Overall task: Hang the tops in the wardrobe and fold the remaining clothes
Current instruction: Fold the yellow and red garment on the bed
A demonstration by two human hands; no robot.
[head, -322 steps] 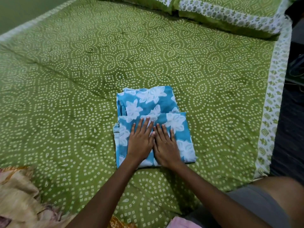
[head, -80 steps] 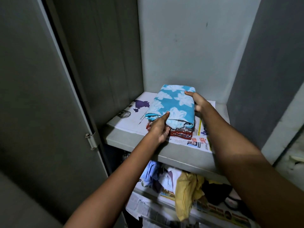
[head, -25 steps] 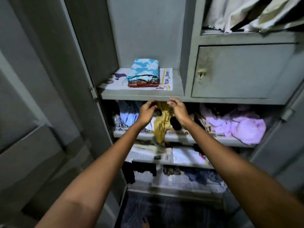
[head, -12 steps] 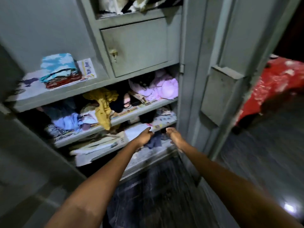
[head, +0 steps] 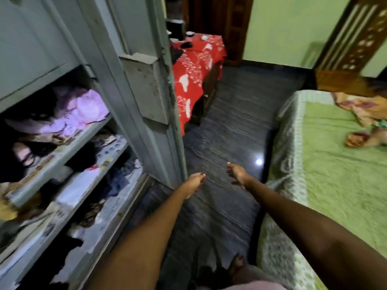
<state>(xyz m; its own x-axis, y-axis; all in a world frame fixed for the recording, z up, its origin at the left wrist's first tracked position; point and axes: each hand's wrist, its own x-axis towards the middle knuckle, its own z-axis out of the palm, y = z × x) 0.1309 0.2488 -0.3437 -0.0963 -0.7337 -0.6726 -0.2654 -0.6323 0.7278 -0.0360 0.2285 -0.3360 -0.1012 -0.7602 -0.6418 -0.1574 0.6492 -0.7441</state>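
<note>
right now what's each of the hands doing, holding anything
Left hand: fingers loosely curled, holding nothing, over the floor by the wardrobe door.
Right hand: open, fingers relaxed, holding nothing.

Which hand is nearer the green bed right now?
Right. The right hand hangs empty over the floor just beside the green bed; the left hand is farther off, near the wardrobe door.

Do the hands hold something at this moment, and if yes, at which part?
Nothing is held. The left hand and the right hand are both empty, fingers loose, out over the dark floor between the wardrobe and the bed.
</note>
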